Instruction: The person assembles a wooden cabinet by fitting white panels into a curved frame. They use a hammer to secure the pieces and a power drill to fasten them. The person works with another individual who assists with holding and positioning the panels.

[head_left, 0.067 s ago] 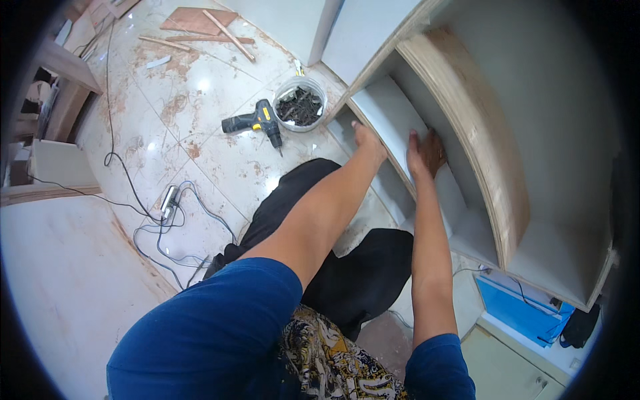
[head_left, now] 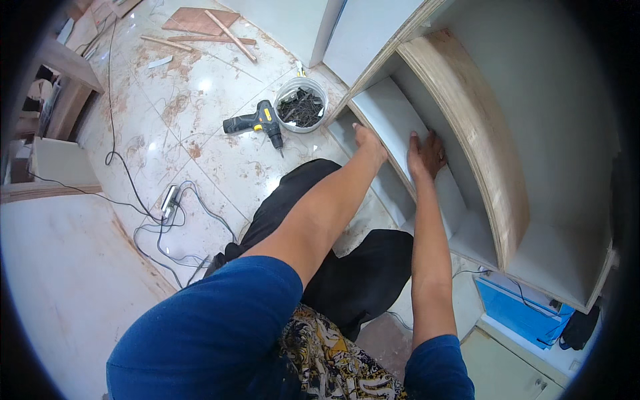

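A pale wooden cabinet (head_left: 460,120) with plywood edges and white inner faces stands at the right. My left hand (head_left: 367,139) reaches to the front edge of its light shelf board (head_left: 390,110), near the lower compartment. The thumb shows there, while the other fingers are hidden behind the edge. Inside the compartment above, my right hand (head_left: 427,155) rests on the board or close over it, thumb apart from the fingers and nothing visible in it. A thick plywood-edged panel (head_left: 470,127) curves past just beyond that hand.
A black and yellow cordless drill (head_left: 260,123) lies on the dusty tiled floor, beside a clear bucket (head_left: 300,127) of dark scraps. Cables run from a power strip (head_left: 169,202) at the left. Wood offcuts (head_left: 200,23) lie farther off. Below the cabinet shows a blue panel (head_left: 513,310).
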Tool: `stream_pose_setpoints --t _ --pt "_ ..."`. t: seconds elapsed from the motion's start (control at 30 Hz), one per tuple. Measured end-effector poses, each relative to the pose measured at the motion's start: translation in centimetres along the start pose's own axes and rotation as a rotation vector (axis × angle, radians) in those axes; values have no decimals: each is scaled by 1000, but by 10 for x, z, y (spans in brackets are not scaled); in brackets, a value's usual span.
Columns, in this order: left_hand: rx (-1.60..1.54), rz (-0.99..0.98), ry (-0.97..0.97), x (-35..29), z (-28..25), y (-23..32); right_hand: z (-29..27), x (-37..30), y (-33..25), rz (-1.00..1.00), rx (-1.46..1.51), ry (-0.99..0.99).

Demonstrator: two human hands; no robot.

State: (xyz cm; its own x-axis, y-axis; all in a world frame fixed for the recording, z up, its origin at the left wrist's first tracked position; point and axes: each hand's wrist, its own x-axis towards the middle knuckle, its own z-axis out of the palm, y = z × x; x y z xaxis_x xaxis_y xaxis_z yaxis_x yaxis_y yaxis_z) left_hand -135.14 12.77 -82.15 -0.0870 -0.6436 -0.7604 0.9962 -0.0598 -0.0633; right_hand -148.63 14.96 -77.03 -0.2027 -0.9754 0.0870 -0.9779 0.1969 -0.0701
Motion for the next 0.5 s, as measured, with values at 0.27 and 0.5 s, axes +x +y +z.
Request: stream_pose_setpoints --t 0.27,0.5 --pt "496 566 60 41 12 74 -11 7 -23 -75 96 133" --pt "1901 982 -213 1 -5 151 10 -7 17 -88 391 353"
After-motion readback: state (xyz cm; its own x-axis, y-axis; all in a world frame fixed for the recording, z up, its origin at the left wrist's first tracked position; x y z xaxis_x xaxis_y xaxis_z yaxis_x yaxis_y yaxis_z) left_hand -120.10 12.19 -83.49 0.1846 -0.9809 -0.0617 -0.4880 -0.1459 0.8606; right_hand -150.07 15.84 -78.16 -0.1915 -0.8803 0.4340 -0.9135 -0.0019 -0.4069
